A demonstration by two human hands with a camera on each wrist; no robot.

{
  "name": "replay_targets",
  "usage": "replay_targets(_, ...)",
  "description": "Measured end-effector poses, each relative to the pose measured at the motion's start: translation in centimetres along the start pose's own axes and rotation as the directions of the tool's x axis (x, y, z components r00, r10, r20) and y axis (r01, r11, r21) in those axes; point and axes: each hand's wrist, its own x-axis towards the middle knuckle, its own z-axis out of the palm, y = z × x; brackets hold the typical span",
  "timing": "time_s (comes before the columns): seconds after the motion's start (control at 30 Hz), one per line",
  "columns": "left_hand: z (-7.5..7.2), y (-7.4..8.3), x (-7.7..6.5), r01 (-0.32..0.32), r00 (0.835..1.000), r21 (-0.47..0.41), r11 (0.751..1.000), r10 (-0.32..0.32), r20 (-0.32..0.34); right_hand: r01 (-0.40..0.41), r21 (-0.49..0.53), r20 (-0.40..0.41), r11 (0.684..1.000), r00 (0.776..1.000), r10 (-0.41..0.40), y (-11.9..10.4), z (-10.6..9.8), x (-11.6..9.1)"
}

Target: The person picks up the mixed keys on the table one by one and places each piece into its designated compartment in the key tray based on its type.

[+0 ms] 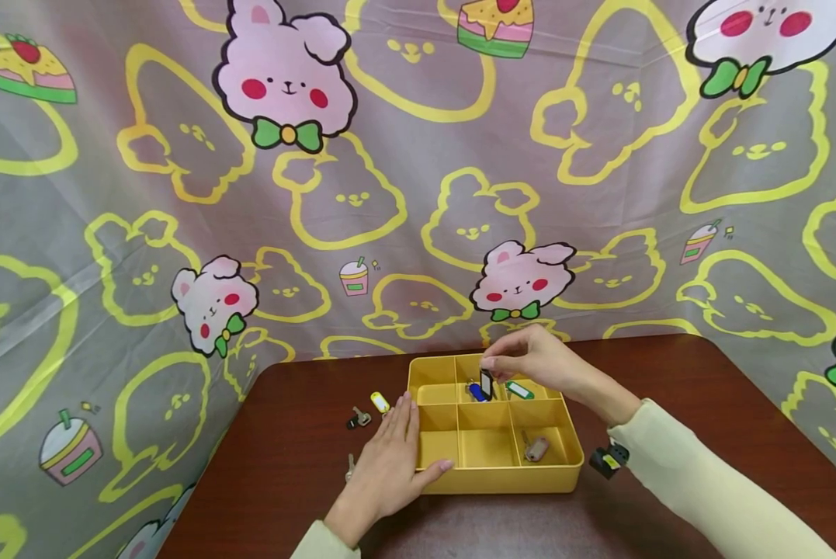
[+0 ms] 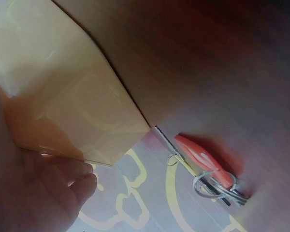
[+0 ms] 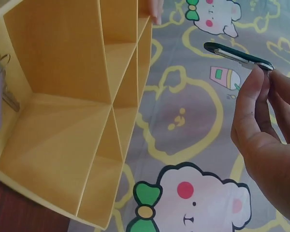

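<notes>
A yellow divided box [image 1: 497,480] stands on the table. Above its back middle compartment, my right hand [image 1: 529,361] pinches a black-framed key tag [image 1: 486,384] between thumb and fingertips; the right wrist view shows that tag [image 3: 239,57] edge-on. Any key on it cannot be made out. My left hand [image 1: 390,458] rests with straight fingers along the box's left wall. In the back middle compartment lies a blue key tag [image 1: 476,392], and a green key tag [image 1: 519,390] is in the back right one. A key with a pale lilac tag [image 1: 537,448] lies in the front right compartment.
Left of the box lie a yellow key tag [image 1: 379,402], a key with a black tag [image 1: 358,418] and another key [image 1: 350,467]. The left wrist view shows a red key tag [image 2: 203,157] with metal rings. A patterned curtain [image 1: 418,194] surrounds the brown table [image 1: 285,435].
</notes>
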Motion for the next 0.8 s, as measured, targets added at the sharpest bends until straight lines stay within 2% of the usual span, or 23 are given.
replay_targets(0.17,-0.1,0.0,0.0,-0.007,1.000,0.002,1.000,0.007,-0.002,-0.032,0.021,0.047,0.999,0.998,0.031,0.1,0.1,0.5)
replay_targets(0.57,-0.3,0.1,0.0,-0.009,1.000,-0.005,1.000,0.009,-0.002,-0.104,-0.051,0.126,0.993,0.986,0.110,0.8,0.6,1.1)
replay_targets(0.8,-0.3,0.0,0.0,-0.003,1.000,-0.008,1.000,0.003,-0.008,-0.103,-0.093,0.179,0.990,0.977,0.119,0.9,0.9,1.4)
